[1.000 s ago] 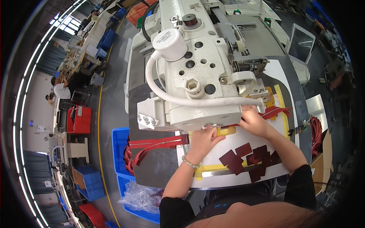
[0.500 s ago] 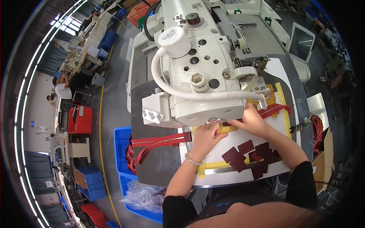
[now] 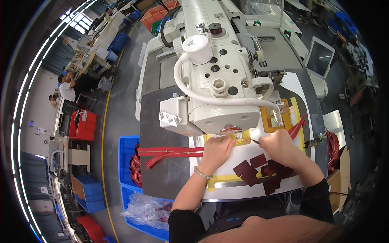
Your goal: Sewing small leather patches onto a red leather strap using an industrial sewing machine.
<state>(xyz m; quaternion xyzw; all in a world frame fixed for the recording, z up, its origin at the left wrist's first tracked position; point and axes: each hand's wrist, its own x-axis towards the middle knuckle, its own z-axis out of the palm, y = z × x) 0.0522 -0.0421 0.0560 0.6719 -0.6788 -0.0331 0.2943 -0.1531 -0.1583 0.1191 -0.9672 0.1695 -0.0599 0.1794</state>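
My left hand (image 3: 215, 152), fingers curled together, rests over red zipper strips (image 3: 164, 150) beside a small yellow plate (image 3: 242, 138) under the white sewing machine head (image 3: 212, 113); what its fingertips grip is unclear. My right hand (image 3: 279, 149) is closed on a thin dark pointed tool (image 3: 255, 141), tip toward that plate. Just behind it lies a larger yellow template (image 3: 268, 123), with a red zipper end (image 3: 298, 127) to its right. Dark maroon squares (image 3: 247, 172) are scattered on the white board (image 3: 227, 170) between my forearms.
Blue bins (image 3: 125, 162) with red zippers and clear plastic bags (image 3: 142, 210) sit left of the table. A monitor (image 3: 318, 60) and cardboard box (image 3: 340, 178) are on the right. Co-workers (image 3: 67, 89) work along benches across the marked aisle (image 3: 106, 121).
My right hand has drawn back from under the machine head, lower and rightward, and a thin dark tool now shows in it. More of the yellow template is visible behind it.
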